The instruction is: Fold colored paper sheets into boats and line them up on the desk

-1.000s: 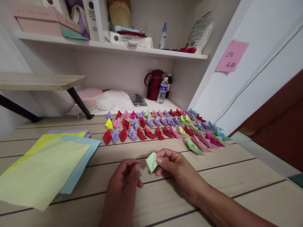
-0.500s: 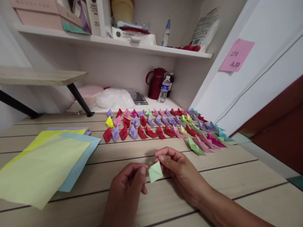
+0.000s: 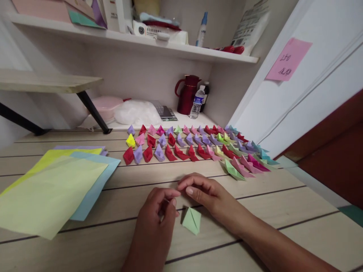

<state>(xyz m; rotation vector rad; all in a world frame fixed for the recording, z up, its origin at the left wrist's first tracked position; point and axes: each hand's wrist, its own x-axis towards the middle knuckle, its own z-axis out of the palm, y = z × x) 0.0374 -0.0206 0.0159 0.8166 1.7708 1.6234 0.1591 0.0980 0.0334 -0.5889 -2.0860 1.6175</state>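
A small folded square of light green paper lies on the wooden table, one corner toward me and a crease down its face. Just left of it is my left hand, with thumb and index finger curved and a gap between them, touching no paper. My right hand hovers behind and to the right of the square, thumb apart from the bent fingers and nothing held. The fingertips of both hands are close together. Beyond them stand rows of folded paper boats in red, purple, pink, green, yellow and blue.
Loose coloured sheets overlap on the left. A small raised wooden shelf stands on black legs behind them. At the back are a red jug, a water bottle and a white plastic bag. A pink note hangs right.
The green paper square has left both hands' fingers and now lies on the table, a little nearer to me and turned. My fingers have parted, and the view has tilted slightly down.
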